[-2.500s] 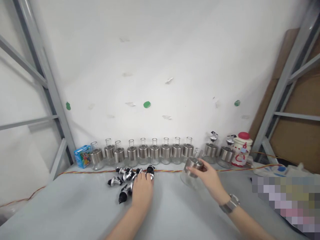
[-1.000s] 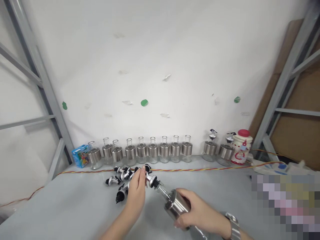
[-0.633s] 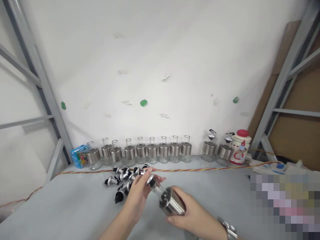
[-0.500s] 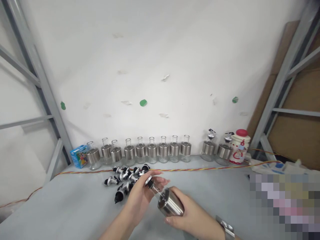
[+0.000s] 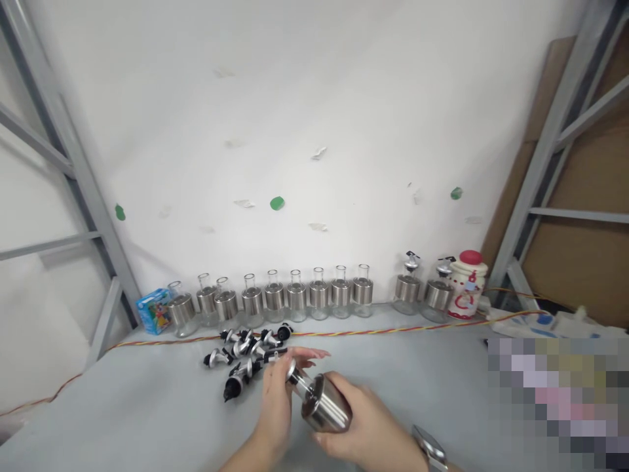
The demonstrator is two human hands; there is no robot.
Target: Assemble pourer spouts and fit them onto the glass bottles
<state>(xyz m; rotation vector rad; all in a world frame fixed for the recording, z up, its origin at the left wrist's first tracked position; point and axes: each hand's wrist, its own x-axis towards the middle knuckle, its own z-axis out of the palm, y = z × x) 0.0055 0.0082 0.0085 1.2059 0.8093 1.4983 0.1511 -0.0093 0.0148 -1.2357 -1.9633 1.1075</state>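
My right hand (image 5: 356, 419) is wrapped round the body of an oil bottle (image 5: 327, 403) with a brushed-metal sleeve and a glass neck. The bottle is tilted, its neck pointing up and left. On its mouth sits a silver-and-black pour spout (image 5: 292, 371), which my left hand (image 5: 280, 393) grips, palm against it and fingers curving behind; part of the spout is hidden by that hand. Just left of my left hand, several loose pour spouts (image 5: 240, 354) lie in a pile on the grey table (image 5: 162, 400).
Along the wall stands a row of spoutless bottles (image 5: 297, 298). Two bottles with spouts (image 5: 407, 292) stand farther right, beside a white jar with a red lid (image 5: 469, 282). A blue box (image 5: 154, 311) is at the left end. A twisted wire (image 5: 393, 331) crosses the table.
Both hands and the tilted bottle have shifted slightly left. My left hand has turned more upright and closed further round the spout.
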